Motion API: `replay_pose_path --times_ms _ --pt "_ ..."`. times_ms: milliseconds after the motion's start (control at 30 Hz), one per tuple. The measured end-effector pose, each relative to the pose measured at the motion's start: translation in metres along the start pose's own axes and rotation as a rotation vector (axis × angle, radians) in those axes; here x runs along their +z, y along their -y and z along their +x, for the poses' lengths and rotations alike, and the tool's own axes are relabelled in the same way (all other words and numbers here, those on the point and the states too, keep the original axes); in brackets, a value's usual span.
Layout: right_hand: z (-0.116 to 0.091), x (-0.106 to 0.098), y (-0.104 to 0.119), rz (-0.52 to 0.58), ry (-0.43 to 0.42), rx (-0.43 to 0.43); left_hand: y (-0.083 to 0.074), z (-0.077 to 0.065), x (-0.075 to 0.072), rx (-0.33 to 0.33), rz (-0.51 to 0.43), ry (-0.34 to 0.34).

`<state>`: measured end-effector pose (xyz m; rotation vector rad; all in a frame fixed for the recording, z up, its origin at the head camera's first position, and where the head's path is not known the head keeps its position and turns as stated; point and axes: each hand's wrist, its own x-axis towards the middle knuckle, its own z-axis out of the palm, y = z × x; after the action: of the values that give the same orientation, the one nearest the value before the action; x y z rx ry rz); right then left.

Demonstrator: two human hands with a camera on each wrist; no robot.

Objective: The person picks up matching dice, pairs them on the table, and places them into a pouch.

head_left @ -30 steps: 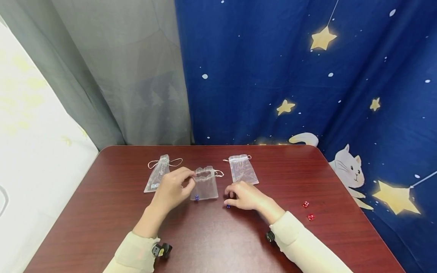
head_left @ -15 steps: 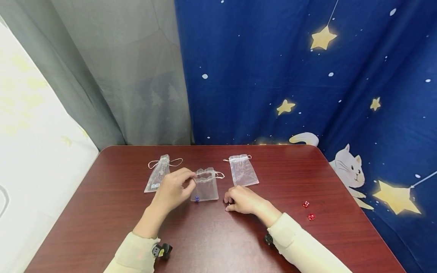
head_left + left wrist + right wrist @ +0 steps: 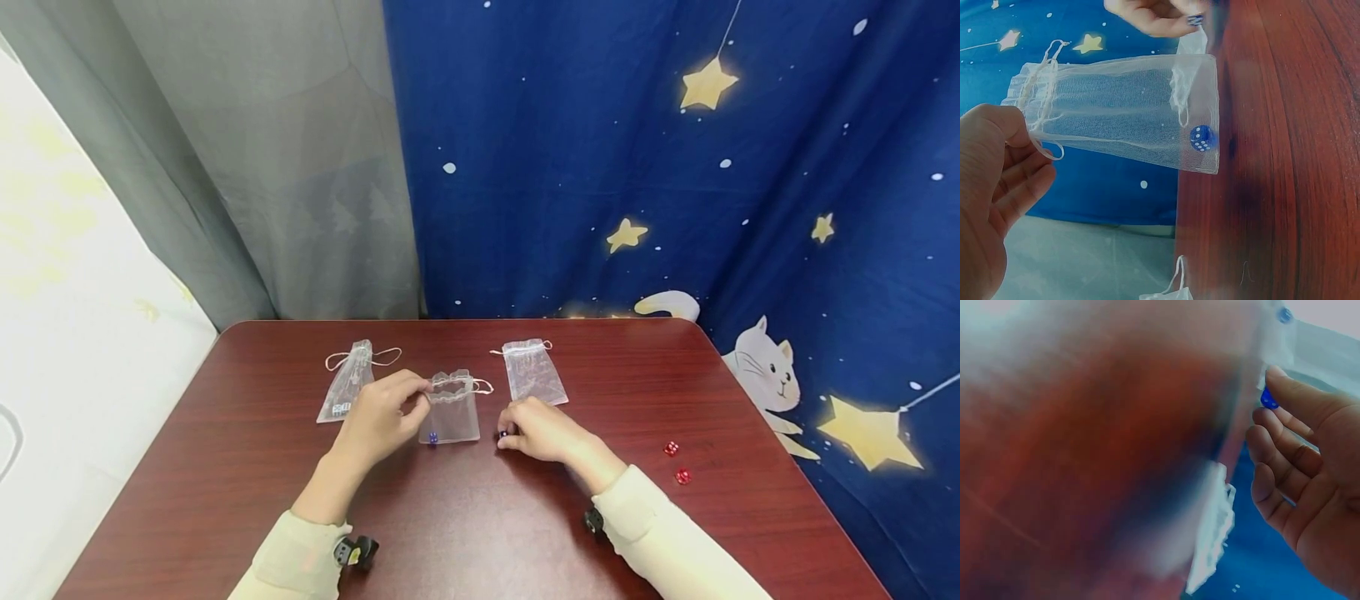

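The left hand (image 3: pixel 385 411) pinches a mesh bag (image 3: pixel 456 418); the right hand (image 3: pixel 542 429) (forearm (image 3: pixel 654 529) slanting inward) pinches a blue die (image 3: pixel 1269 399).

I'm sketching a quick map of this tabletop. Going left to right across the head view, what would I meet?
Left bag → left hand → middle bag → right hand pinching a blue die → red dice.
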<state>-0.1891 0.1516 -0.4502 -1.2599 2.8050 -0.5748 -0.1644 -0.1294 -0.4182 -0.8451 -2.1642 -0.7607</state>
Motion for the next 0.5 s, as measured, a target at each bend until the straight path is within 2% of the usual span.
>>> replay_pose_path --times_ms 133,300,500 --pt "0.005 -0.018 0.000 0.031 -0.075 -0.019 0.000 0.000 0.000 0.001 0.006 -0.001" --pt "0.008 -0.044 0.004 -0.007 -0.140 -0.005 0.001 0.001 0.000 0.016 0.011 -0.004" --pt "0.012 -0.068 0.013 0.006 -0.203 -0.011 0.002 0.002 -0.001 0.026 -0.018 -0.006"
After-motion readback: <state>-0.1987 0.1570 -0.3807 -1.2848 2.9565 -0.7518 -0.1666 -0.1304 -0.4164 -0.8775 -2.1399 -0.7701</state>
